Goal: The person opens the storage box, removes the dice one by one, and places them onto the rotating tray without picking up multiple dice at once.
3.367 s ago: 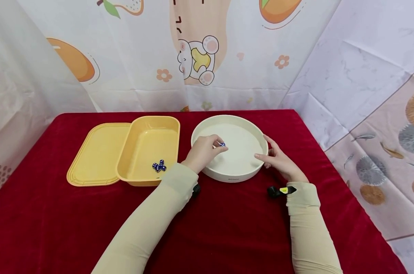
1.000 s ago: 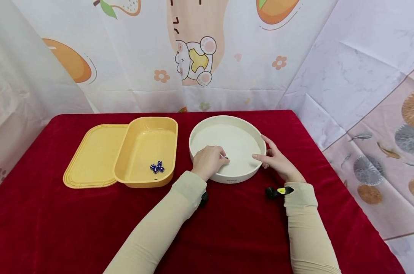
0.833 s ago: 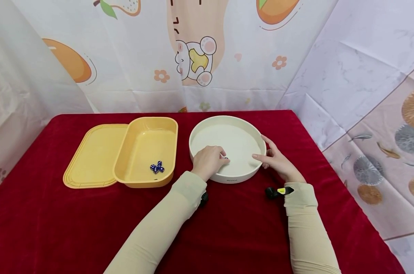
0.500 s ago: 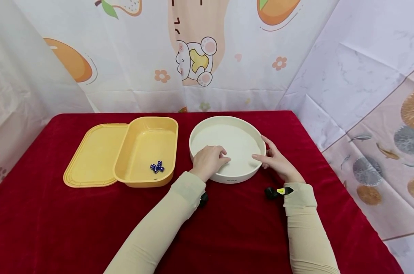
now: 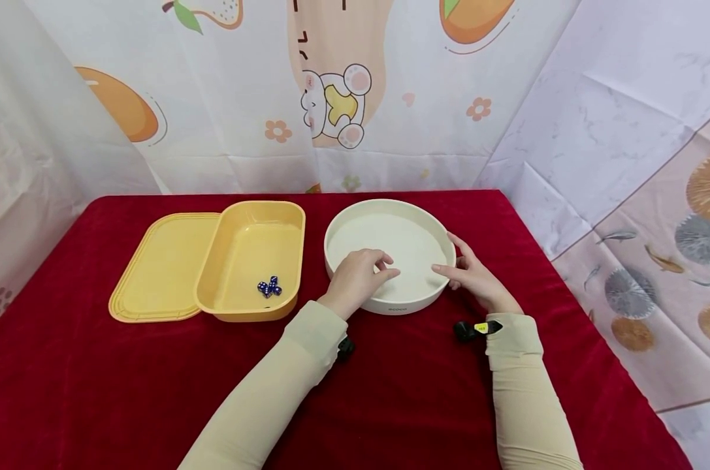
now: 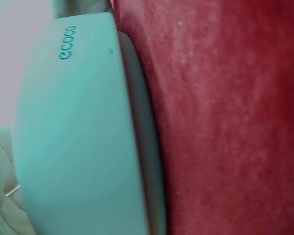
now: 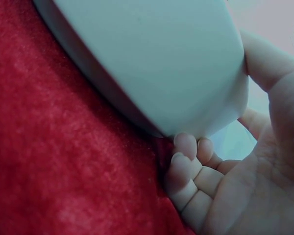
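Note:
A round white tray [image 5: 410, 235] with low walls stands right of centre on the table. My left hand [image 5: 357, 274] is over its near-left part, thumb and fingers apart, with nothing visible between them. Whether a die lies behind that hand cannot be seen. On the tray's right side, my right hand [image 5: 477, 277] grips the wall, thumb over the rim and fingers outside. The right wrist view shows that hand's curled fingers [image 7: 185, 147] low against the wall. Several blue dice [image 5: 269, 287] with white pips lie in the near end of a yellow box [image 5: 255, 241].
A flat yellow lid [image 5: 163, 267] lies left of the box, partly under its edge. Red cloth [image 5: 407, 391] covers the table. A printed curtain [image 5: 243, 98] hangs close behind the far edge. In the left wrist view, the tray's outer wall [image 6: 83, 132] bears lettering.
My left hand came down into the tray with a blue die between its fingertips. Its thumb and fingers have since spread and the die is out of sight. My right hand stays on the rim.

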The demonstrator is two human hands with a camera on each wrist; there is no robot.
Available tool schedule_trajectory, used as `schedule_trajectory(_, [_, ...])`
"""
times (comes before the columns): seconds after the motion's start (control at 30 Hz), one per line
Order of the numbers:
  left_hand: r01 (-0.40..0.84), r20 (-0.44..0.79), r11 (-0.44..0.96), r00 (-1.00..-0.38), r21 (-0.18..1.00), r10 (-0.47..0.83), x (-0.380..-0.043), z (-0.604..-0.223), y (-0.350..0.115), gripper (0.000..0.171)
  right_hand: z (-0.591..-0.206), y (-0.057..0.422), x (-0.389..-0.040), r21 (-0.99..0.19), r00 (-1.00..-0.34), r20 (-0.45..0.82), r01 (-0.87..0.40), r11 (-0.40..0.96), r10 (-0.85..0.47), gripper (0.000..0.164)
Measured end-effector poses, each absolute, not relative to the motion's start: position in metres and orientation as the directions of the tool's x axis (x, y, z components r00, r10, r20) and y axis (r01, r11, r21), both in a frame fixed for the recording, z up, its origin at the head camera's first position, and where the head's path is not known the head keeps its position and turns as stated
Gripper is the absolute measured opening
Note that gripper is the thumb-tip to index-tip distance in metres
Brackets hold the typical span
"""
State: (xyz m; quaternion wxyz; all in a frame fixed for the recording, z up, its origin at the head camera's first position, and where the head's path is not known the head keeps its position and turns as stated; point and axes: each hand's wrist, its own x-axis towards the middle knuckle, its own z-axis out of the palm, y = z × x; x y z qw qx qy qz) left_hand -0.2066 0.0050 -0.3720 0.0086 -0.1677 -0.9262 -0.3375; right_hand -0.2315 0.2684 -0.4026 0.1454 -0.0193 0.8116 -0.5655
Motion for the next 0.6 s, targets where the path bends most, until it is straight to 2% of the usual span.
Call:
schedule_trajectory(0.37, [0.282,0.136,0.641,-0.954,0.714,0.269,-0.196,-0.352,-0.009,0.03,-0.403,0.267,-0.232,-0.926,-0.955,-0.22,0.141,0.35,-0.196,0.092])
schedule_trajectory(0.6, [0.313,0.197,0.594,-0.947,0.741,0.253,-0.186,-0.338,-0.016,0.027,-0.402,0.267,-0.231,-0.927,-0.957,-0.217,0.141,0.348,-0.191,0.091])
